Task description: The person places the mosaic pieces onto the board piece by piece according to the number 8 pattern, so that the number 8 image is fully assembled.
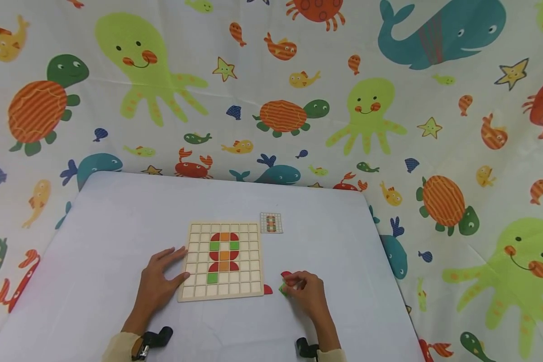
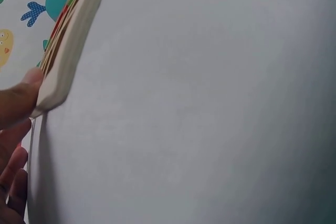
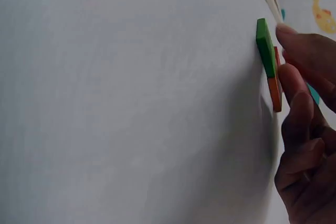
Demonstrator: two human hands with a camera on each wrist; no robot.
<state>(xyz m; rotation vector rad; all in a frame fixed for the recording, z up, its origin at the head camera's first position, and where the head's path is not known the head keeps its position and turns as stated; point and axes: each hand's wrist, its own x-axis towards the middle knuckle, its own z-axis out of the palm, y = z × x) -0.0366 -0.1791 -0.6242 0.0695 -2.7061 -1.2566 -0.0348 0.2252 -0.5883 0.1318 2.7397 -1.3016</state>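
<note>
Over on the left side, the left hand (image 1: 158, 281) lies flat on the surface (image 1: 117, 221) with its fingers straight. Its thumb and fingertips touch the left edge of the wooden board (image 1: 223, 261). It holds nothing; it only rests against the board. The left wrist view shows the same thing: a fingertip (image 2: 23, 90) against the corner of the board (image 2: 68, 56).

On the board, red, orange and green tiles fill some of the squares in the middle. Many squares around them are bare. Past the far right corner of the board lies a small picture card (image 1: 271, 222), close to the board but not touching it.

Next, just off the near right corner of the board, a red piece (image 1: 267, 289) lies alone on the surface.

Then comes the right hand (image 1: 305, 291). It is well apart from the left hand, on the other side of the board. Its fingers are curled down onto a little bunch of tiles: a green tile (image 1: 282, 288), a red one, and in the right wrist view an orange tile (image 3: 274, 93) too. The green tile (image 3: 265, 46) sticks out from the fingers on the side facing the board. So the board's bare squares lie to the left of this hand and a bit farther away. The right hand is the nearer one to the loose tiles.
</note>
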